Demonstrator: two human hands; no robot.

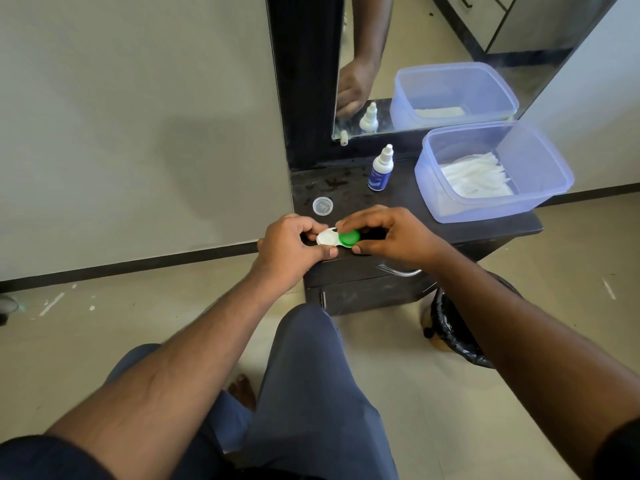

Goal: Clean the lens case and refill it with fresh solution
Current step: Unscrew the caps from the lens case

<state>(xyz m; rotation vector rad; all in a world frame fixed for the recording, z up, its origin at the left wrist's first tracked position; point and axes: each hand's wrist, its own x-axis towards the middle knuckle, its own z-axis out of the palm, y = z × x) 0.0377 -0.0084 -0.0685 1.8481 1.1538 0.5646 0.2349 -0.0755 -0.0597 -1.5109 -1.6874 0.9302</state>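
A white lens case [327, 236] with a green cap [348, 238] on its right well is held over the front edge of a dark dresser top [408, 216]. My left hand [291, 247] pinches the white left end of the case. My right hand [391, 237] grips the green cap with thumb and fingertips. A loose clear round cap [322, 205] lies on the top behind my left hand. The white solution bottle [380, 169] with a blue label stands upright farther back.
A translucent blue plastic tub [540, 188] holding white tissues sits at the right of the top. A mirror [433, 46] leans behind it. Below are a drawer with a metal handle [398, 271] and a black-lined bin [453, 327] on the floor.
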